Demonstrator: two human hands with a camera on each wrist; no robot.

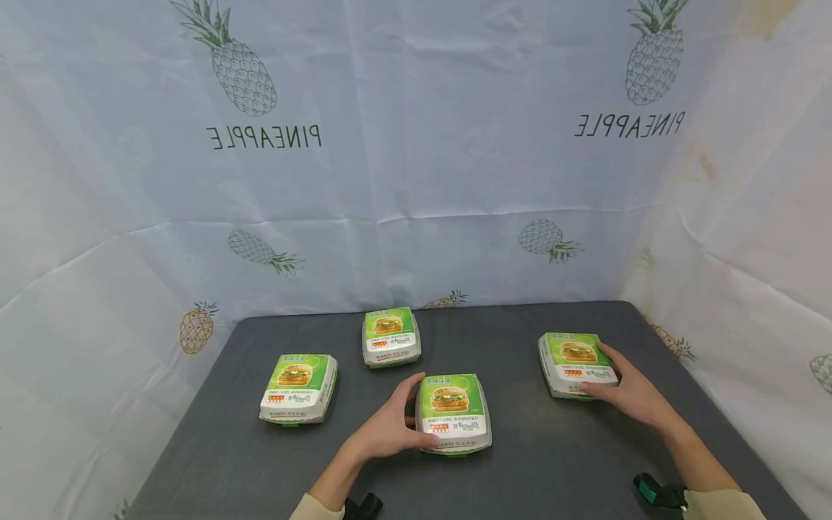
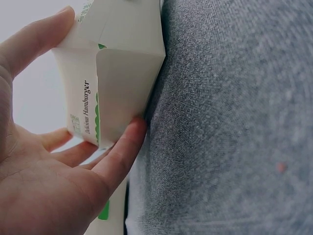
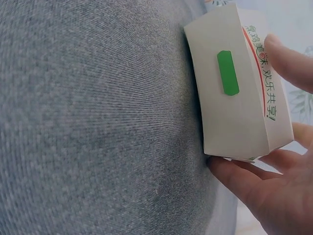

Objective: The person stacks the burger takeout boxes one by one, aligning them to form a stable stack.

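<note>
My left hand (image 1: 393, 422) holds the front middle hamburger box (image 1: 453, 408), which has a green and white lid with a burger picture. The thumb lies at its front edge and the fingers along its left side. In the left wrist view, the little finger (image 2: 124, 149) reaches low on the box's white side (image 2: 128, 90), close to the cloth. At the right, my right hand (image 1: 633, 390) grips another hamburger box (image 1: 577, 361), thumb at the front and fingers at its right side. The right wrist view shows this box's green tab (image 3: 228, 73) and the fingers beneath its near corner.
Two more matching boxes stand on the dark grey table (image 1: 513, 469): one at the left (image 1: 300, 388), another near the back edge (image 1: 391, 336). White cloth with pineapple prints (image 1: 416, 166) hangs behind and along both sides.
</note>
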